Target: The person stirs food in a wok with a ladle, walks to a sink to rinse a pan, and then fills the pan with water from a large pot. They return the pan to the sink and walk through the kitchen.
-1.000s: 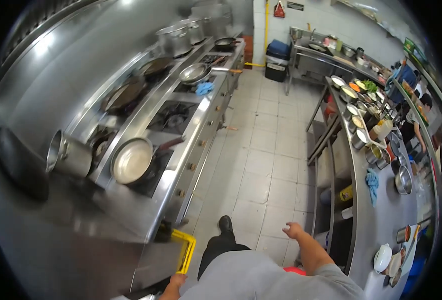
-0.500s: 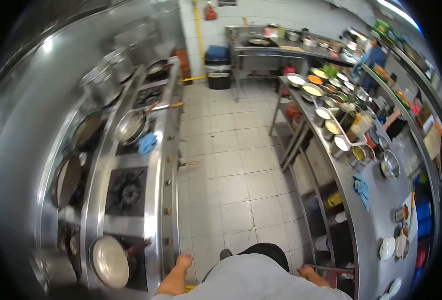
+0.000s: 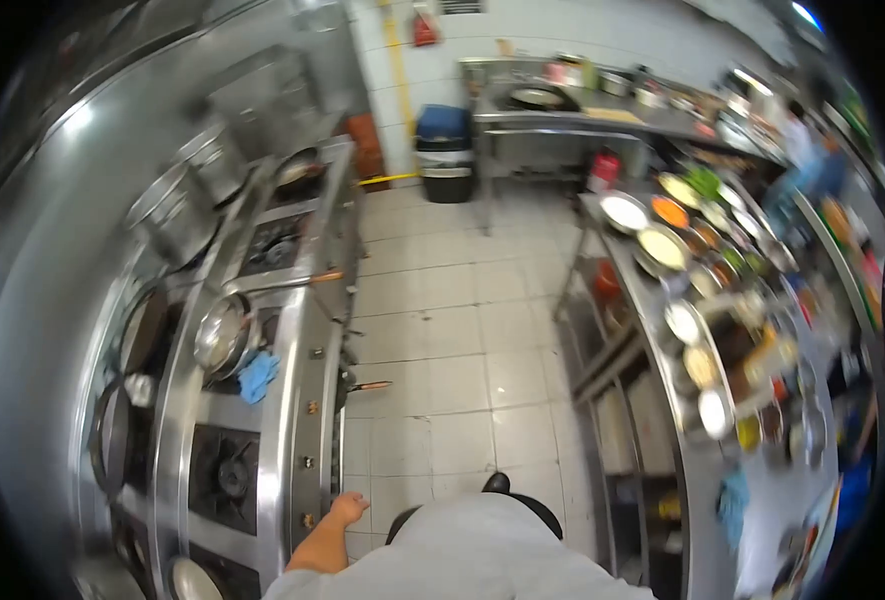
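Observation:
My left hand [image 3: 348,508] hangs low beside the front of the steel stove [image 3: 284,470], close to its knobs. Its fingers look loosely apart, and nothing shows in them. The right hand is out of view. On the stove, a steel pan [image 3: 224,335] with a long handle sits over a burner, with a blue cloth [image 3: 259,377] beside it. Nearer me is a bare burner [image 3: 230,475]. A light-coloured pan [image 3: 194,580] is cut off at the bottom edge.
Tiled floor [image 3: 452,340] runs ahead between stove and prep table [image 3: 652,455]. Bowls of food [image 3: 662,247] and a blue cloth [image 3: 732,505] lie on that table. A pan handle [image 3: 370,386] juts into the aisle. A bin [image 3: 445,165] stands ahead; a person [image 3: 807,170] is at right.
I have moved forward along the aisle, and the stove and prep table have shifted nearer. My right hand has left the view; the left still hangs by the stove.

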A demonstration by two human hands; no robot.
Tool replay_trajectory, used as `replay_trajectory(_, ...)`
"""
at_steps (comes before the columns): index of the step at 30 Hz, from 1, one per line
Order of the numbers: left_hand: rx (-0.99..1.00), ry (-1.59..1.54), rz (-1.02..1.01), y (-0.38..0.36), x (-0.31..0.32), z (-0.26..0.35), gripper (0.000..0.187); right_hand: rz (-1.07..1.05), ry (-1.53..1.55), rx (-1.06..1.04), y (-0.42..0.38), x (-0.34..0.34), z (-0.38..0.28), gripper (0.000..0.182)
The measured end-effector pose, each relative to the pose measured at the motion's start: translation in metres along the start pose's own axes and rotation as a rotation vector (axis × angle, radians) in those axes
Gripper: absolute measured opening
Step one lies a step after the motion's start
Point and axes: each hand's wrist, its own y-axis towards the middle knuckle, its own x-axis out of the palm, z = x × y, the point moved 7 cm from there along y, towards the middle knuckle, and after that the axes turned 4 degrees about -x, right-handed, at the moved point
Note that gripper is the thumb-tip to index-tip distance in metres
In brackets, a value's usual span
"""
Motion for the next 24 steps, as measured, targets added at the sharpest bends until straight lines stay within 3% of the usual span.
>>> replay_trajectory(2,-0.099,0.051,-0.035,0.005,-0.029,0.024,0.052,0.052,-0.193,-0.082,0.079,-0.101,-0.007,0.059)
replay_trajectory(3,0.043,0.346,-0.029,0.01,-0.037,0.04,0.051,0.149,-0.274,-0.117,0.122,-0.155,-0.013,0.059)
replay_trajectory(4,0.19,0.645,-0.039,0.015,-0.033,0.05,0.049,0.305,-0.257,-0.081,0.112,-0.235,-0.047,0.062)
replay_trajectory(5,0.124,0.587,-0.034,0.03,-0.023,0.046,0.049,0.569,0.028,-0.156,0.127,-0.359,-0.089,0.055)
replay_trajectory(7,0.195,0.632,0.035,0.075,-0.009,0.058,0.03,0.579,0.107,-0.224,0.115,-0.481,-0.167,0.059)
replay_trajectory(8,0.192,0.619,0.041,0.085,-0.01,0.077,0.03,0.583,0.094,-0.231,0.124,-0.521,-0.196,0.059)
replay_trajectory(10,0.184,0.783,-0.288,0.093,0.003,0.115,0.041,0.709,0.363,-0.309,0.145,-0.59,-0.234,0.056)
replay_trajectory(13,0.155,0.788,-0.606,0.168,0.028,0.131,0.049,0.756,0.417,-0.29,0.183,-0.642,-0.282,0.052)
replay_trajectory(14,0.154,0.722,-0.679,0.2,0.034,0.132,0.051,0.671,0.467,-0.264,0.179,-0.649,-0.304,0.054)
replay_trajectory(15,0.148,0.655,-0.753,0.224,0.027,0.151,0.053,0.63,0.268,-0.204,0.199,-0.65,-0.303,0.056)
replay_trajectory(16,0.228,0.724,-0.764,0.259,0.01,0.173,0.053,0.536,0.279,-0.152,0.214,-0.637,-0.295,0.062)
replay_trajectory(17,0.31,0.792,-0.769,0.291,-0.011,0.201,0.054,0.487,0.006,-0.087,0.244,-0.622,-0.279,0.069)
replay_trajectory(18,0.442,0.87,-0.74,0.327,-0.032,0.235,0.055,0.504,0.054,-0.037,0.239,-0.626,-0.28,0.069)
replay_trajectory(20,0.15,0.739,-0.659,0.423,-0.091,0.305,0.051,0.119,-0.095,0.066,0.24,-0.612,-0.295,0.071)
replay_trajectory(22,-0.056,0.573,-0.504,0.507,-0.171,0.401,0.05,0.18,0.064,0.156,0.242,-0.624,-0.283,0.071)
replay_trajectory(23,0.533,1.118,-0.387,0.522,-0.206,0.486,0.05,0.243,0.181,0.21,0.248,-0.632,-0.28,0.071)
replay_trajectory(24,0.572,1.149,-0.156,0.602,-0.22,0.5,0.048,0.245,0.217,0.219,0.253,-0.645,-0.287,0.071)
